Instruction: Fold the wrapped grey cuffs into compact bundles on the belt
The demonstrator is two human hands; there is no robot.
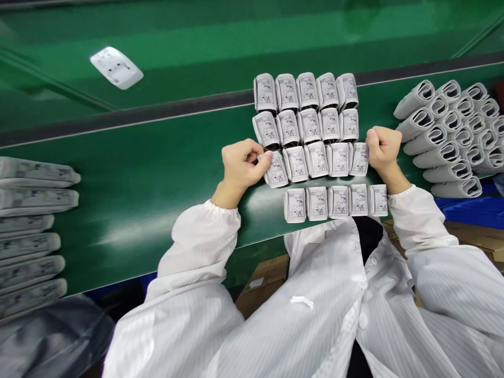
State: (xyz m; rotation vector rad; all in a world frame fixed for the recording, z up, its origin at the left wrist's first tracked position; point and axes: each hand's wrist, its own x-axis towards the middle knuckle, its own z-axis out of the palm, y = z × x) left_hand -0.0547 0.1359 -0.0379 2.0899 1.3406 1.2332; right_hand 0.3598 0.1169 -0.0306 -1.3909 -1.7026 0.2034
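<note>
Several rows of folded printed leaflets stand on the green work surface before me. My left hand [247, 165] is closed at the left end of the third row, thumb and forefinger against the edge of the end leaflet [276, 170], which leans a little. At the row's other end, my right hand [383, 149] is curled into a fist, its thumb side touching the last leaflet [359, 159]. The row sits between both hands. Two more rows [309, 126] stand beyond it, and a separate front row [318, 203] lies near the surface's edge. The right fingertips are hidden.
Rolled leaflets [437, 139] are stacked at the right. Flat folded stacks [31, 241] line the left edge. A white printed piece [117, 68] lies on the green belt [197, 47] beyond a dark rail. Cardboard boxes [268, 273] and a blue bin [472, 212] are below.
</note>
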